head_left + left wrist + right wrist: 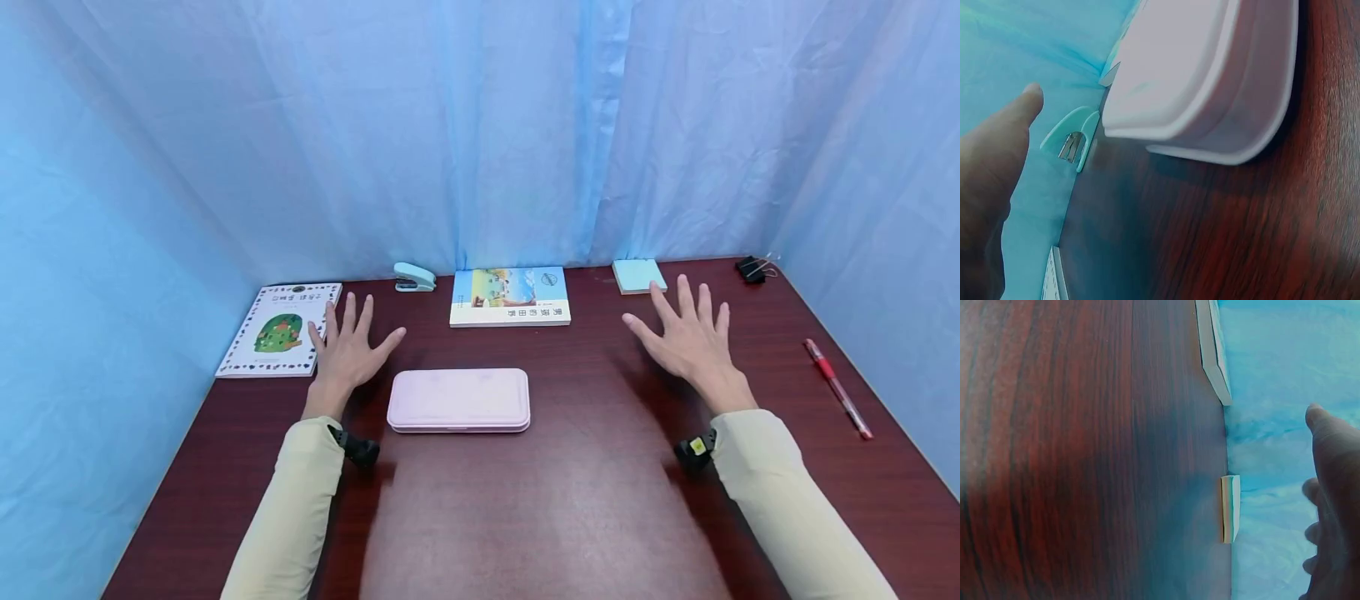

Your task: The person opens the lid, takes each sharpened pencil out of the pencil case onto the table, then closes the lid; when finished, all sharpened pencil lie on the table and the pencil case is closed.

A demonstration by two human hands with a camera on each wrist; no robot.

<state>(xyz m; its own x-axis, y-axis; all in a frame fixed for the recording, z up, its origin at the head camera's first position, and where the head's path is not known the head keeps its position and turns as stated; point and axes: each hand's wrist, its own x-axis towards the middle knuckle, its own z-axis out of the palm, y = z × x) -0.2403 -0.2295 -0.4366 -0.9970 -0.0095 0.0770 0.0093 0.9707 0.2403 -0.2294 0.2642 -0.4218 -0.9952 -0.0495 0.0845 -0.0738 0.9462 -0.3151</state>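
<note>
My left hand [347, 354] hovers with fingers spread between a white book with a green picture [277, 331] and a pale pink pencil case [459, 400]. The case is closed and looms large in the left wrist view, beyond the thumb. Over on the right, my right hand [688, 342] is held with straight, spread fingers and touches nothing. Just behind its fingertips lies a pad of sticky notes [638, 277], which the right wrist view shows edge-on.
Along the back lie a mint stapler [414, 277], a book with a blue cover [510, 292] and a black binder clip [752, 269]. A red pen [838, 388] lies near the right edge. Blue curtains [517, 125] enclose the dark wooden table [555, 517] on three sides.
</note>
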